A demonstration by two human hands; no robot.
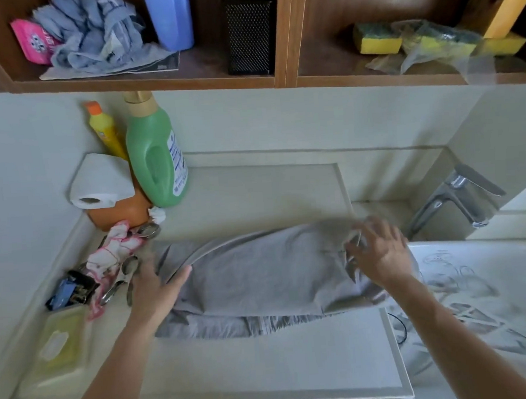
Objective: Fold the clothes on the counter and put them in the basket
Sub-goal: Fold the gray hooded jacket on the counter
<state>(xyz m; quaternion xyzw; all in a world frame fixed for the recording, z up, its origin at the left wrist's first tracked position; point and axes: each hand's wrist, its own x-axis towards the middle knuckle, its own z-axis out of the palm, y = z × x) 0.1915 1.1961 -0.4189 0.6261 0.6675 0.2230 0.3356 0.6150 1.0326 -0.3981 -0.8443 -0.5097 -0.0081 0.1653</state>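
Pale worktop is seen nearest. Across it a grey garment is laid out long, already partly doubled over. Its left end is pressed down by the left hand, whose grip is flat, with fingers apart. Its right end is touched by the right hand. That grip is blurred, so it cannot be told whether the cloth is pinched. Folding seems to be half done. Next, one end likely needs to be brought over the other, with the edges kept even. A white printed cloth is draped to the right. No basket is seen. Further back, a green bottle and a tap are found.
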